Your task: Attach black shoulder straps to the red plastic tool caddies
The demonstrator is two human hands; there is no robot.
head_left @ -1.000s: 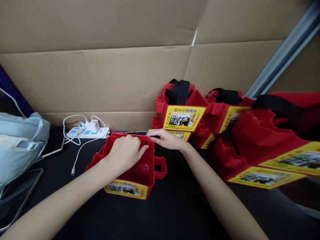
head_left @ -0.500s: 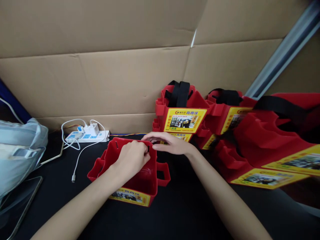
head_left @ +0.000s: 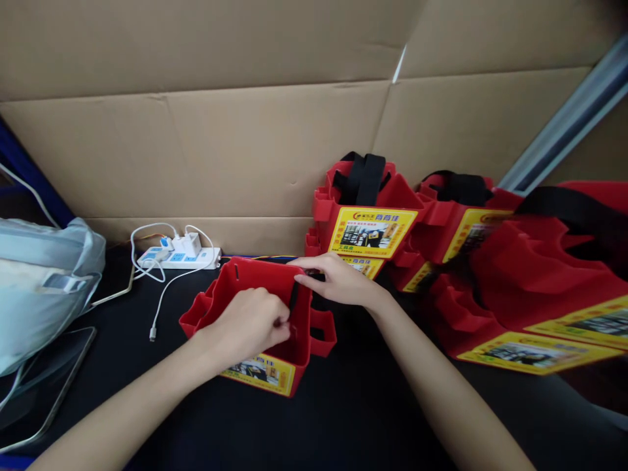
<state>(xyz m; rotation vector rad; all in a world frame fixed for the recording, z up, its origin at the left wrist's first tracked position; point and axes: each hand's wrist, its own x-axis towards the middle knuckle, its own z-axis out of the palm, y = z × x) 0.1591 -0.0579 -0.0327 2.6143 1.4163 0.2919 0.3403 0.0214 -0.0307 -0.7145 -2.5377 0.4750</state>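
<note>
A red plastic tool box [head_left: 275, 278] with a yellow picture label sits on the black table in front of me. Inside it, my left hand [head_left: 258, 320] is closed, pinching the end of a black strap [head_left: 294, 297] that comes through the wall near the back right corner. My right hand [head_left: 333, 278] curls over that corner, thumb on the near side and fingertips hidden behind the rim. How much strap lies behind the box is out of sight. An open slot [head_left: 237, 271] shows at the left of the back wall.
Stacked red tool boxes [head_left: 402, 190] with black straps stand at the right. Behind the table rises a cardboard wall [head_left: 235, 157]. A white power strip [head_left: 206, 260] with cables, a light blue bag [head_left: 44, 294] and a dark glass-like panel [head_left: 49, 386] lie left.
My left hand has drawn away from the back wall, toward me and lower in the box, and more black strap shows. My right hand stays at the corner. The view has shifted slightly.
</note>
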